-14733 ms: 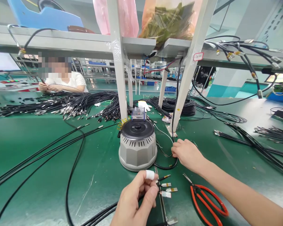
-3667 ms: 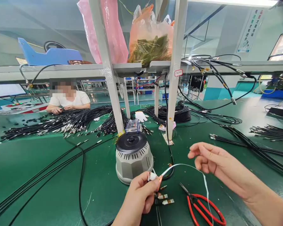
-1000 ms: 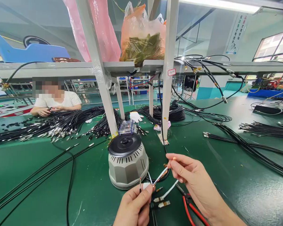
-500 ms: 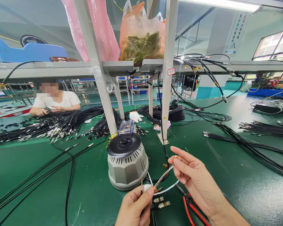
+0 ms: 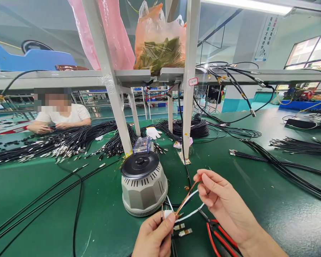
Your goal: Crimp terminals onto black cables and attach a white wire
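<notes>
Landmark: grey, vented, round machine with black lid (image 5: 143,186), standing on the green surface (image 5: 42,185).

Left hand (image 5: 153,237): just in front of the machine, closed in a pinch on a white-sleeved cable end (image 5: 168,214).

Right hand (image 5: 224,205): front-right of the machine, fingertips pinched on a thin copper-coloured strand (image 5: 186,196) rising from that cable end; thin white wires (image 5: 191,213) trail below.

Red-handled cutters (image 5: 219,237): on the surface under the right hand.

Small metal connector pieces (image 5: 182,230): beside the left hand.

Bundles of black cables (image 5: 69,141): behind the machine, a seated person (image 5: 60,116) beyond.
</notes>
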`<state>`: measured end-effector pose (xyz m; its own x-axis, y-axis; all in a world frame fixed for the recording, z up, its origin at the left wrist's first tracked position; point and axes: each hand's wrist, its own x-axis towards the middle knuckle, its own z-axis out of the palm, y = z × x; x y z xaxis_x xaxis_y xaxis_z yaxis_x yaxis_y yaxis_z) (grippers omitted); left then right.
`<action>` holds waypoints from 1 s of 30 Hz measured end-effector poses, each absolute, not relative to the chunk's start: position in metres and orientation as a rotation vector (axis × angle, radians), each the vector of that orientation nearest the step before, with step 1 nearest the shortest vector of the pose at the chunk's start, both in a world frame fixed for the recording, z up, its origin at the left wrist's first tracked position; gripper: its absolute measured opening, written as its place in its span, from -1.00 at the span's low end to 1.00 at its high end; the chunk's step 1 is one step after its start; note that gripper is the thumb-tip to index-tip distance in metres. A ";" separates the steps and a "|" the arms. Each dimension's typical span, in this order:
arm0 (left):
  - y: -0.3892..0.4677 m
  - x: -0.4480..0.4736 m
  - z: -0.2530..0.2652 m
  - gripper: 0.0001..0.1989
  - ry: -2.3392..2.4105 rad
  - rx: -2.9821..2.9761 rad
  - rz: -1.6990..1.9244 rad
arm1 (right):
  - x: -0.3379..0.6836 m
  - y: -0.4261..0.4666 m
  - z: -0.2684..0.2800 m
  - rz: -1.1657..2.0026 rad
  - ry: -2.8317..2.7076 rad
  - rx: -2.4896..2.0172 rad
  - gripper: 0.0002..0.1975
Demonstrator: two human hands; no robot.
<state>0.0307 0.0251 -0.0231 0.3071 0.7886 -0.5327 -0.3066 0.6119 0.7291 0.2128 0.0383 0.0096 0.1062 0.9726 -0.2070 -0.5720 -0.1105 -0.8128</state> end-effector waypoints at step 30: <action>0.003 0.041 0.003 -0.16 0.942 0.930 0.800 | 0.221 0.012 0.015 1.462 -1.559 -1.498 -0.76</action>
